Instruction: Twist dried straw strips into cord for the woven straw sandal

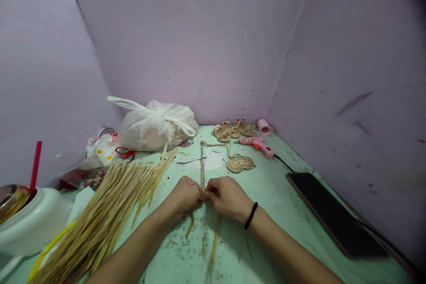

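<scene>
My left hand [187, 195] and my right hand [228, 197] meet knuckle to knuckle at the table's middle, both closed in a pinch on a thin braided straw cord [202, 164]. The cord runs away from my fingers toward the back, bends right and ends in a flat coiled straw piece [240, 163]. Loose straw strips [214, 242] trail from under my hands toward me. A black band circles my right wrist. A thick bundle of straw stalks [100, 217] lies just left of my left forearm.
A knotted white plastic bag [155, 126] sits at the back left. More coiled straw pieces [233, 131], a pink glue gun [258, 144] and a pink roll [264, 126] lie at the back. A dark phone [329, 213] rests right. A white container [31, 224] stands far left.
</scene>
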`<action>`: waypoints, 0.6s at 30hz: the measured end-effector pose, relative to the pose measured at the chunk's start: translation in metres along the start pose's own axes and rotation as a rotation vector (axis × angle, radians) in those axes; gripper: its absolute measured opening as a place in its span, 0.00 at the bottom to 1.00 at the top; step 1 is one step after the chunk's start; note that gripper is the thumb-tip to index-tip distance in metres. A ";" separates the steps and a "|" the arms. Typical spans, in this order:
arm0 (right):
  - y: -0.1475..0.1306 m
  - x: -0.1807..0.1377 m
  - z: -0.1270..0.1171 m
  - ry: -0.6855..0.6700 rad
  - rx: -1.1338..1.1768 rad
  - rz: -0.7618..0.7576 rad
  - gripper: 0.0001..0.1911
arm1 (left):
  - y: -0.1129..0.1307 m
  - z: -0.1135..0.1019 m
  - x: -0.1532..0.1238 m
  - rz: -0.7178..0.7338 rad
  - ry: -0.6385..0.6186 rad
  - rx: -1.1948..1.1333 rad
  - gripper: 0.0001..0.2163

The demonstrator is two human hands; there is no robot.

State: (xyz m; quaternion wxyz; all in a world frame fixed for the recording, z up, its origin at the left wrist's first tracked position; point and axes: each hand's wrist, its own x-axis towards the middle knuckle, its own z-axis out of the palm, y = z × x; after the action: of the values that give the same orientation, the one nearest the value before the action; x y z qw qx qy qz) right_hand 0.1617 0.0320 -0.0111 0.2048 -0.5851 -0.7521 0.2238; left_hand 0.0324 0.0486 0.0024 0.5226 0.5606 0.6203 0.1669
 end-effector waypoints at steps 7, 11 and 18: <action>-0.028 -0.012 -0.008 0.012 -0.221 0.150 0.10 | -0.001 0.003 -0.004 -0.053 -0.009 -0.121 0.07; -0.037 -0.017 -0.003 0.000 -0.286 0.156 0.12 | -0.003 -0.004 -0.003 -0.023 -0.073 -0.145 0.05; -0.030 -0.016 -0.011 -0.037 -0.151 0.151 0.08 | -0.009 -0.013 0.004 0.055 -0.173 -0.204 0.06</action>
State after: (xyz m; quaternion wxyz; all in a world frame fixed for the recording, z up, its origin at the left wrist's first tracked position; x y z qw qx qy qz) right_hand 0.1479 0.0111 0.0141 0.1288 -0.6496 -0.7242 0.1922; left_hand 0.0176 0.0541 -0.0013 0.6236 0.5336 0.5372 0.1943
